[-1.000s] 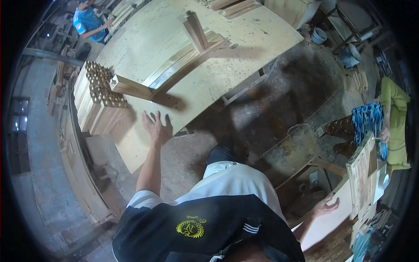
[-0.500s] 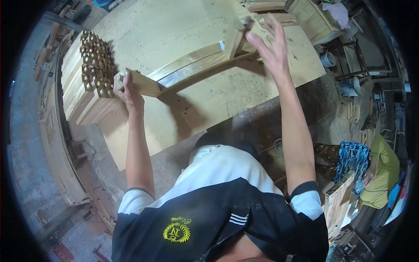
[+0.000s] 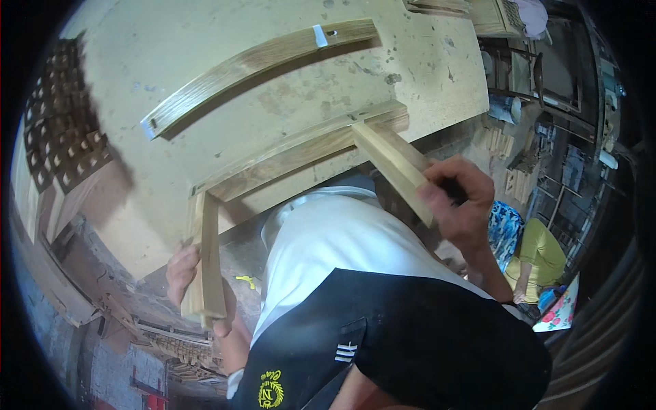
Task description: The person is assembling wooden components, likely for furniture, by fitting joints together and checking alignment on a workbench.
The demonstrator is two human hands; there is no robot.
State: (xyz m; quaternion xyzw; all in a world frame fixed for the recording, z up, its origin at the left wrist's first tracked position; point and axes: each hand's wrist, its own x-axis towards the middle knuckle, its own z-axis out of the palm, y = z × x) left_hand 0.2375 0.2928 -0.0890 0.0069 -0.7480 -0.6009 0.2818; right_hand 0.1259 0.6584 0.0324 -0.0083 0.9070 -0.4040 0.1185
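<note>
A three-sided wooden frame rests its long rail (image 3: pixel 287 154) along the near edge of the table, with a short leg jutting toward me at each end. My left hand (image 3: pixel 182 272) wraps around the left leg (image 3: pixel 205 253) near its free end, fingers on one side and thumb on the other. The right leg (image 3: pixel 389 160) is gripped near its outer end by my right hand (image 3: pixel 465 198), slightly blurred and with curled fingers. Beyond the frame a separate curved wooden rail (image 3: pixel 253 68) lies on the table, a pale strip near its right end and a slot beside it.
The pale worktable (image 3: pixel 430 68) is stained and speckled. At its left stands a stack of wooden pieces (image 3: pixel 61 130) with rows of tenon-like ends. More timber (image 3: pixel 437 7) lies at the far right. A person in yellow-green clothing (image 3: pixel 540 253) is low at the right.
The frame has come toward me, its legs now pointing my way and apart from the curved rail. My right hand, open before, has closed on the right leg. My view has shifted too.
</note>
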